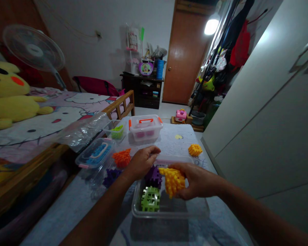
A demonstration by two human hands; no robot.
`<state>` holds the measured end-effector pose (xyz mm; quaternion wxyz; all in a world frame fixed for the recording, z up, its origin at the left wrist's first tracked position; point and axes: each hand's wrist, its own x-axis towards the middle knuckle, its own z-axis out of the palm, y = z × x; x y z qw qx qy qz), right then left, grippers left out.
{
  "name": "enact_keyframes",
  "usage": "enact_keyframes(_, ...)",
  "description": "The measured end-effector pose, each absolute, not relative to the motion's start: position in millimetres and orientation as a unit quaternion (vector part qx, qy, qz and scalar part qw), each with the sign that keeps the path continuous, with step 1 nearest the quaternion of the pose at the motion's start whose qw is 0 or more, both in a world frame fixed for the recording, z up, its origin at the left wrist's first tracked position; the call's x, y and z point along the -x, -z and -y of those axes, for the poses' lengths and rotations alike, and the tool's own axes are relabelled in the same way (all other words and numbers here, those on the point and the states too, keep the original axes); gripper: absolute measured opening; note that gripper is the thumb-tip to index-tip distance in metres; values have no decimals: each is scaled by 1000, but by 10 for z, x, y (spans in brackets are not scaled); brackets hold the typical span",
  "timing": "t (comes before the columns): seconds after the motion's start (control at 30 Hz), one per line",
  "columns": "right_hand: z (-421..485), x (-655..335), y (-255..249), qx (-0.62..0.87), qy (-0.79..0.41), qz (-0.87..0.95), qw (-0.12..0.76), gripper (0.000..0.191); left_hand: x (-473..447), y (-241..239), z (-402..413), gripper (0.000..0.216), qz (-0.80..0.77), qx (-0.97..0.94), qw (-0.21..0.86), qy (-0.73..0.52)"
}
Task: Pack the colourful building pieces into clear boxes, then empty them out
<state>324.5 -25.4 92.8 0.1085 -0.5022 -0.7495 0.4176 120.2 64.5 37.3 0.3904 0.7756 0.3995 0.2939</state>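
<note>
On the pale table (pixel 74 205), nearest, a clear box (pixel 192 209) holds a green block (pixel 150 199). Above it the right hand (pixel 197 181) grips a yellow block (pixel 174 181), while the left hand (pixel 141 162) curls over a purple block (pixel 153 176) at the far rim, though I cannot tell if it grips. Farther off lie an orange block (pixel 122 158) and a lidded box (pixel 145 127), then a bed (pixel 41 126) on the left, a wardrobe (pixel 267 102) on the right, and a brown door (pixel 184 54).
</note>
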Motion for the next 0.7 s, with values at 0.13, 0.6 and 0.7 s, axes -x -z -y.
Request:
enact_keyframes(0.13, 226, -3145, -901, 516, -378, 768, 10, 54, -1204, -369, -645, 24, -399, -773, 396, -295)
enact_keyframes(0.6, 219, -3045, -867, 506, -236, 815, -155, 44, -1201, -343, -663, 24, -385, -787, 379, -298)
enact_keyframes(0.7, 185, -2941, -818, 484, -218, 820, -214, 45, -1202, -349, -660, 23, -384, -789, 375, -298)
